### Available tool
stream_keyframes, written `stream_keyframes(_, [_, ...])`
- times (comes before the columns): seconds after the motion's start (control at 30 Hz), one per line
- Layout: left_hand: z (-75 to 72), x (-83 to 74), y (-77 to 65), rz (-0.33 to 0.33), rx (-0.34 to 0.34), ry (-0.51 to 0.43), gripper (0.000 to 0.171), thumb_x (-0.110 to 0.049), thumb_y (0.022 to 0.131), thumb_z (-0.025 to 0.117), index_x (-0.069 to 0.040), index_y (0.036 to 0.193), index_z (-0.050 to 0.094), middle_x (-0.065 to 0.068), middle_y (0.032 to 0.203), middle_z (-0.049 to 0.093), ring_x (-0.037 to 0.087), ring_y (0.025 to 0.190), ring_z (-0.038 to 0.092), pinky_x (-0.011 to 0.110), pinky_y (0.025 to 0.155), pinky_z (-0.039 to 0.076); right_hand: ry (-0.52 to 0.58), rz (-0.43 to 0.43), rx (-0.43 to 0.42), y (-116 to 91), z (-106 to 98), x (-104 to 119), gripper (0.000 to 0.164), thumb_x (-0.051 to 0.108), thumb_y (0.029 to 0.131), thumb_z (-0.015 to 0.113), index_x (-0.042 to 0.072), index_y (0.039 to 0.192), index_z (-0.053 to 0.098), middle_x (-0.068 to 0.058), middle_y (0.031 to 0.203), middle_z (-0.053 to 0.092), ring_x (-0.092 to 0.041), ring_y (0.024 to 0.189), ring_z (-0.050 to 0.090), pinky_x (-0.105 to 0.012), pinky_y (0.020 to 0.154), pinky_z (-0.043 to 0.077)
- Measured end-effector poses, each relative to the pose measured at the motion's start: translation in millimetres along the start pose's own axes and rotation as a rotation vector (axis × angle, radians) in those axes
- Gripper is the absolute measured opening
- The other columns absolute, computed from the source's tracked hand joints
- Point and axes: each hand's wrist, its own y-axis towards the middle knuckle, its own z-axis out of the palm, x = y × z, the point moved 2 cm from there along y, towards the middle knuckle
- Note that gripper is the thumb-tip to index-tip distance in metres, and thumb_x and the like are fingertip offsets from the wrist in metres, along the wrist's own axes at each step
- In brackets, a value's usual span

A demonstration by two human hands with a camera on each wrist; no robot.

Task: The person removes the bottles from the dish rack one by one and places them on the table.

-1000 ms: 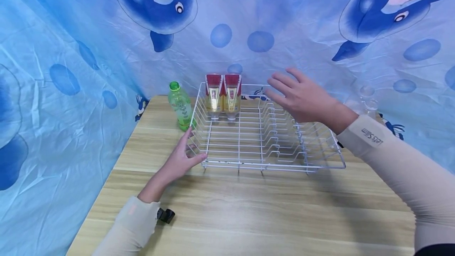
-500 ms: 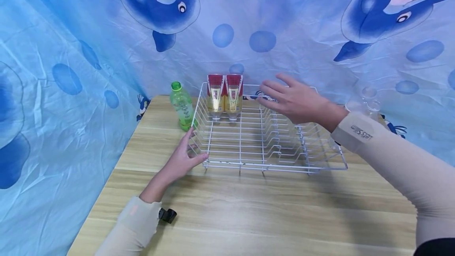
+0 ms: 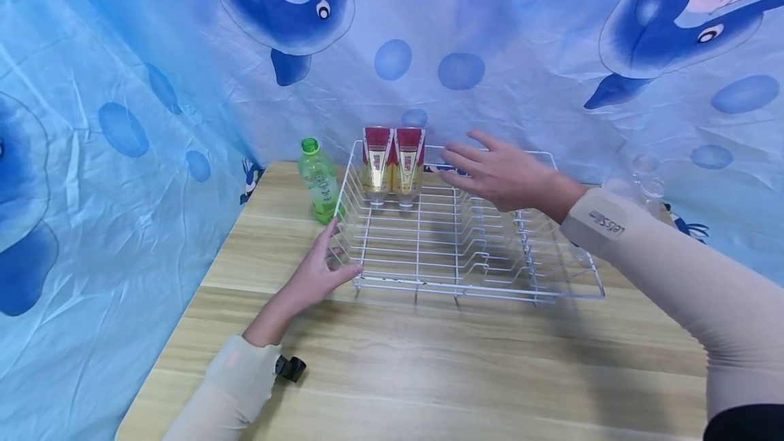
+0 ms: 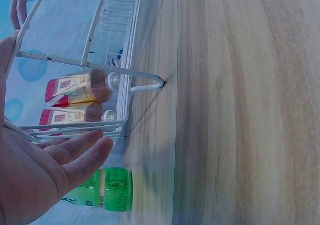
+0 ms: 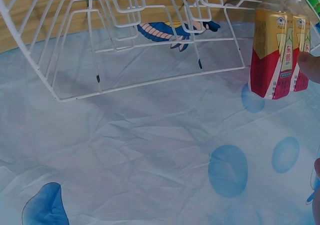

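Note:
A white wire dish rack (image 3: 422, 283) stands on the wooden table. Two red-and-gold drink bottles (image 3: 377, 162) stand caps down, side by side in its back left corner. My left hand (image 3: 311, 281) rests at the rack's front left corner, thumb by the front rim and the other fingers along the side; in the left wrist view those fingers (image 4: 82, 157) lie nearly straight against the wires. Over the back of the rack, my right hand (image 3: 499, 172) hovers with spread fingers and holds nothing, fingertips just right of the bottles. A fingertip (image 5: 310, 66) overlaps one bottle in the right wrist view.
Just left of the rack, a green bottle (image 3: 318, 186) stands upright on the table (image 3: 429, 380). Several clear, see-through vessels (image 3: 646, 182) stand at the back right, partly behind the right forearm. A blue dolphin-print curtain (image 3: 520, 33) hangs behind and to the left.
My right hand has moved left and slightly down, closer to the two drink bottles. The left hand keeps its place at the rack; the whole view has shifted a little.

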Motion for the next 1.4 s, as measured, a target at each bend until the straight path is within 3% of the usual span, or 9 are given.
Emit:
stream_keyframes(0.4, [-2.2, 0.6, 1.8, 0.003, 0.015, 0.018, 0.108, -0.032, 0.09, 0.077, -0.022, 0.164, -0.001, 0.017, 0.165, 0.017, 0.044, 0.134, 0.044, 0.056, 0.1, 0.049, -0.035, -0.032, -0.04, 15, 17, 1, 0.066, 0.015, 0.086, 0.072, 0.009, 0.147, 0.049, -0.023, 0.15, 0.044, -0.039, 0.141, 0.038, -0.059, 0.116, 0.029])
stream_keyframes(0.6, [-1.7, 2.9, -1.4, -0.011, 0.016, 0.042, 0.108, -0.036, 0.089, 0.078, -0.02, 0.164, 0.001, 0.017, 0.166, 0.016, 0.046, 0.14, 0.037, 0.065, 0.104, 0.04, -0.022, -0.028, -0.02, 24, 26, 3, 0.067, 0.02, 0.087, 0.073, 0.01, 0.148, 0.048, -0.023, 0.152, 0.042, -0.038, 0.142, 0.037, -0.058, 0.116, 0.029])
stream_keyframes(0.83, [0.9, 2.8, -2.6, -0.014, 0.008, 0.06, 0.109, -0.04, 0.088, 0.078, -0.02, 0.164, 0.002, 0.015, 0.166, 0.015, 0.045, 0.143, 0.031, 0.068, 0.109, 0.031, -0.039, -0.02, -0.028, 31, 35, 2, 0.065, 0.011, 0.088, 0.073, 0.011, 0.148, 0.048, -0.022, 0.152, 0.043, -0.037, 0.142, 0.037, -0.057, 0.115, 0.031])
stream_keyframes(1.03, [1.7, 1.9, -2.5, 0.015, 0.006, 0.07, 0.107, -0.032, 0.09, 0.077, -0.018, 0.164, 0.001, 0.017, 0.166, 0.015, 0.046, 0.145, 0.027, 0.068, 0.11, 0.03, -0.055, -0.013, -0.046, 36, 42, -2, 0.067, 0.005, 0.085, 0.078, 0.012, 0.145, 0.051, -0.02, 0.151, 0.044, -0.036, 0.141, 0.039, -0.057, 0.115, 0.032])
stream_keyframes(1.27, [-0.1, 2.3, -2.9, 0.009, -0.013, 0.055, 0.11, -0.033, 0.088, 0.079, -0.022, 0.164, 0.001, 0.018, 0.165, 0.018, 0.046, 0.141, 0.033, 0.066, 0.105, 0.038, -0.059, -0.014, -0.097, 45, 50, -5, 0.06, 0.002, 0.087, 0.074, 0.012, 0.142, 0.054, -0.021, 0.148, 0.048, -0.037, 0.138, 0.042, -0.056, 0.113, 0.035])
stream_keyframes(1.4, [0.1, 2.7, -2.1, 0.013, -0.019, 0.064, 0.109, -0.034, 0.088, 0.079, -0.021, 0.164, 0.002, 0.018, 0.165, 0.018, 0.045, 0.144, 0.028, 0.067, 0.108, 0.034, -0.06, -0.007, -0.089, 50, 55, -6, 0.063, 0.001, 0.085, 0.075, 0.012, 0.143, 0.054, -0.021, 0.146, 0.049, -0.038, 0.137, 0.042, -0.056, 0.114, 0.033])
